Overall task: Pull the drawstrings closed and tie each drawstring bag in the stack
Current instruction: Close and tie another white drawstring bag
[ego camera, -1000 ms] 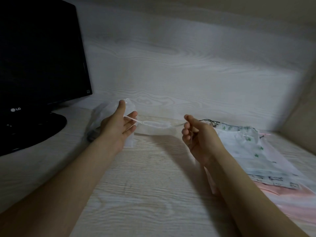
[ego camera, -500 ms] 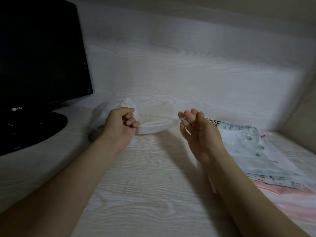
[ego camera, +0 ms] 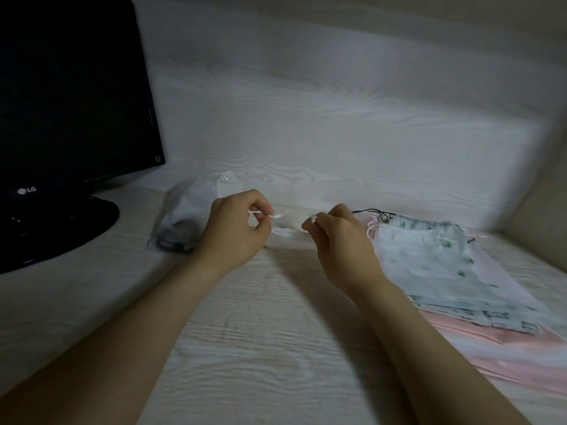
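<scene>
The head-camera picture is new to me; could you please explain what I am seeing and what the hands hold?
There is no machine: a person wears one wide-angle camera on the head, looking forward and down, so the two bare forearms entering from below are their own. The left hand and right hand each pinch a thin white drawstring of a small white bag between them, over the pale wooden desk. To the right lies a stack of flat bags, patterned and pink. Behind the left hand sits a heap of whitish bags, too blurred to judge. A dark monitor stands on the left.
</scene>
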Demonstrator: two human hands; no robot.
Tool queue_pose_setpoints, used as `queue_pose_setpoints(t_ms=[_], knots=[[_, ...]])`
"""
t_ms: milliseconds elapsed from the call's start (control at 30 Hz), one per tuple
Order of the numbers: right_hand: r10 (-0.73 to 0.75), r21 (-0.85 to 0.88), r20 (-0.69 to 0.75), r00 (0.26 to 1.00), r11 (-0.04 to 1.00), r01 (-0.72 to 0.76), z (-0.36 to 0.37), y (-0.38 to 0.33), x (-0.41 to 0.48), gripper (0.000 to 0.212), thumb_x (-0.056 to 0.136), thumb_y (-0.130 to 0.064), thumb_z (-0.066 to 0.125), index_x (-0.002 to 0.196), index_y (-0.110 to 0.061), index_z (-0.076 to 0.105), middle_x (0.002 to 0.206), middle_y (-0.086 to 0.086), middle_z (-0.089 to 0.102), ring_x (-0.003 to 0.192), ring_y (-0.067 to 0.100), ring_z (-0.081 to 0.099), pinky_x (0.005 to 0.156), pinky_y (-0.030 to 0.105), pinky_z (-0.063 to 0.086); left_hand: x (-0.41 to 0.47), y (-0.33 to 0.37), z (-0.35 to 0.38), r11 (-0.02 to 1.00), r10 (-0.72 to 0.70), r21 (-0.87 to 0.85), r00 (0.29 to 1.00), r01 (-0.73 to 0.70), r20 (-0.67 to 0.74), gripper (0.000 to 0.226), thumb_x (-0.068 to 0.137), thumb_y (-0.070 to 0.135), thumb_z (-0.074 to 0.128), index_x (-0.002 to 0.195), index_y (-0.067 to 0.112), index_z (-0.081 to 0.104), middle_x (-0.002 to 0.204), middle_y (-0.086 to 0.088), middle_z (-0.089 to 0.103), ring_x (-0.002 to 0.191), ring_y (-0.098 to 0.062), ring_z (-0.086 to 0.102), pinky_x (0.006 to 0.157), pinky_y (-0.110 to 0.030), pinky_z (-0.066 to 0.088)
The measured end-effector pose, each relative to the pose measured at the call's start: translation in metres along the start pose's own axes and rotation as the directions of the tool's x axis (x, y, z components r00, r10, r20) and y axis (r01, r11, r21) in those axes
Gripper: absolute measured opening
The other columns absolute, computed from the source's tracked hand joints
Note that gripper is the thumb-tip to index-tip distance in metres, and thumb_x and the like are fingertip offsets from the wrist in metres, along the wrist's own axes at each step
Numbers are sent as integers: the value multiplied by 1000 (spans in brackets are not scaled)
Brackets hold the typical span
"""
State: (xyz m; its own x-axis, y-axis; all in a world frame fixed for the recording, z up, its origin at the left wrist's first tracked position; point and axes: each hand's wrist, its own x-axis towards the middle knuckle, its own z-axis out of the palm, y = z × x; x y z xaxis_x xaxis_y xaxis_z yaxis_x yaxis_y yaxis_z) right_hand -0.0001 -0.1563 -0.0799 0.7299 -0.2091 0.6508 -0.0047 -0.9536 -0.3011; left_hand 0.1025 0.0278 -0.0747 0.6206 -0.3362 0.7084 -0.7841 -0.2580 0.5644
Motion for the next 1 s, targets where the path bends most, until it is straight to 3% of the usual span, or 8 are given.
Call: queue_pose_setpoints(t_ms=[133, 333, 433, 667, 800, 900, 1000], knots=[[-46, -110, -16, 999, 993, 44, 0, 6, 4, 31, 105, -23, 56, 79, -10, 64, 77, 13, 62, 78, 40, 57, 65, 39, 35, 0, -5, -1, 983, 85, 154, 992, -100, 96, 11, 99, 19, 68, 99, 25, 59, 85, 6, 68, 77, -4, 63, 67, -31, 53], [57, -98, 18, 998, 994, -55, 3, 10, 6, 40, 102, -33, 38, 93, -12, 71, 87, 12, 74, 85, 38, 65, 70, 46, 51, -3, -12, 0, 954, 34, 283, 977, -94, 210, 9, 107, 25, 55, 102, 23, 48, 70, 6, 54, 65, -10, 54, 54, -28, 34], [95, -78, 63, 993, 993, -90, 5, 14, 6, 34, 104, -26, 44, 93, -11, 72, 90, 12, 75, 87, 36, 66, 74, 47, 52, -2, -14, -1, 961, 22, 265, 975, -82, 223, 11, 108, 24, 55, 103, 22, 46, 69, 5, 55, 61, -12, 54, 51, -26, 31], [102, -74, -1, 995, 992, -102, -2, 15, 9, 48, 97, -41, 34, 82, -13, 70, 76, 8, 73, 76, 35, 66, 70, 44, 53, 3, -16, -5, 949, 54, 292, 972, -121, 227, 16, 108, 34, 54, 98, 29, 43, 77, 3, 55, 68, -14, 55, 56, -30, 38], [123, -83, -3, 992, 989, -122, -4, 15, 6, 45, 97, -39, 34, 80, -13, 66, 79, 8, 74, 77, 34, 66, 72, 44, 53, 4, -17, -12, 972, 107, 171, 953, -160, 283, 11, 104, 37, 63, 96, 35, 56, 82, 5, 60, 77, -11, 58, 67, -30, 45], [128, 9, 20, 992, 992, -128, -6, 10, 0, 33, 93, -40, 42, 75, -18, 59, 73, 4, 66, 72, 29, 61, 68, 42, 51, 5, -18, -16, 982, 146, 84, 958, -171, 245, 8, 99, 32, 73, 94, 32, 67, 87, 9, 68, 85, -6, 63, 75, -22, 47], [88, -10, 86, 992, 996, -88, -13, 2, -3, 24, 79, -35, 54, 92, -23, 71, 79, -2, 68, 77, 21, 63, 69, 35, 53, 4, -15, -16, 983, 148, 71, 954, -172, 261, 9, 93, 23, 80, 92, 28, 72, 86, 13, 69, 84, -4, 63, 74, -12, 44]])
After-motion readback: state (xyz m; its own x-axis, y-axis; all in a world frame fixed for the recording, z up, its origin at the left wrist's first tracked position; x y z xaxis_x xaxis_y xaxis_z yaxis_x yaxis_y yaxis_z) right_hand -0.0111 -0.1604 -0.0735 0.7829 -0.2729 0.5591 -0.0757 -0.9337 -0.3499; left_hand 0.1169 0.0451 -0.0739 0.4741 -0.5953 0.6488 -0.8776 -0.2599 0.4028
